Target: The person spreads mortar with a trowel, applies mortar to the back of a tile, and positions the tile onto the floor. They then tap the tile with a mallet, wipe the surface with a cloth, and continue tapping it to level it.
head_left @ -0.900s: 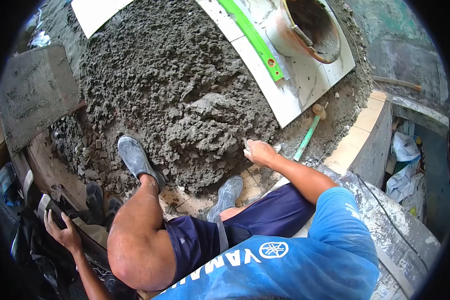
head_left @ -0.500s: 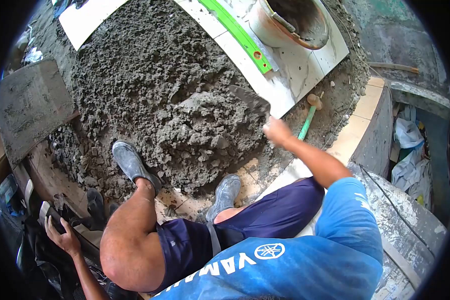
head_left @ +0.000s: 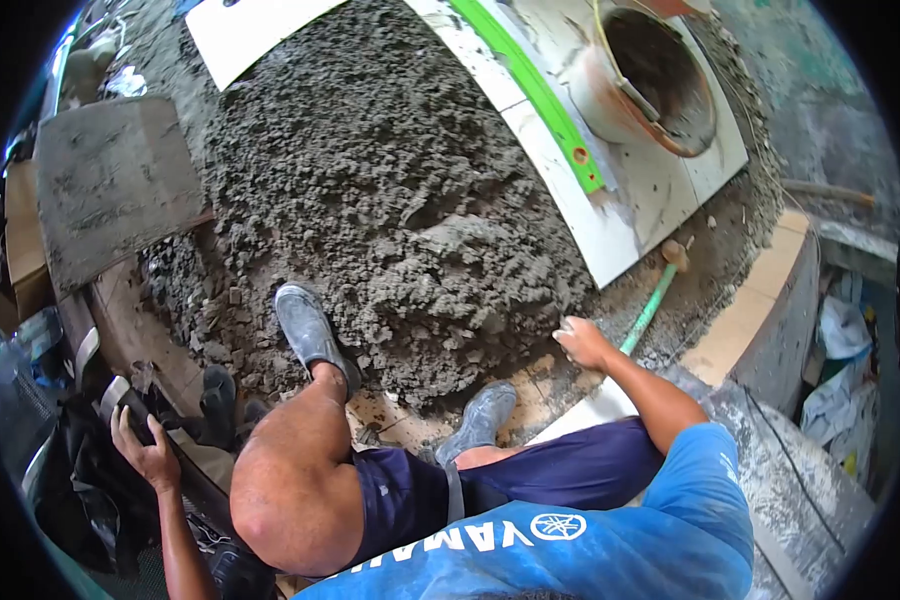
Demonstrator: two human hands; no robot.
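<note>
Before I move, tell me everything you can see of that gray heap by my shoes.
The gray heap looks like damp mortar: rough and crumbly, lumpier toward you, with a smoother, paler patch near the middle. It spreads unevenly between the gray board and the white tiles, reaching the picture's top edge. Your left shoe sits against its near side; your closed right hand is at its near right edge.

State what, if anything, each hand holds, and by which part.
Right hand: closed near crumbly grey mortar; anything gripped cannot be made out. Left hand: open, apparently gripping nothing.
</note>
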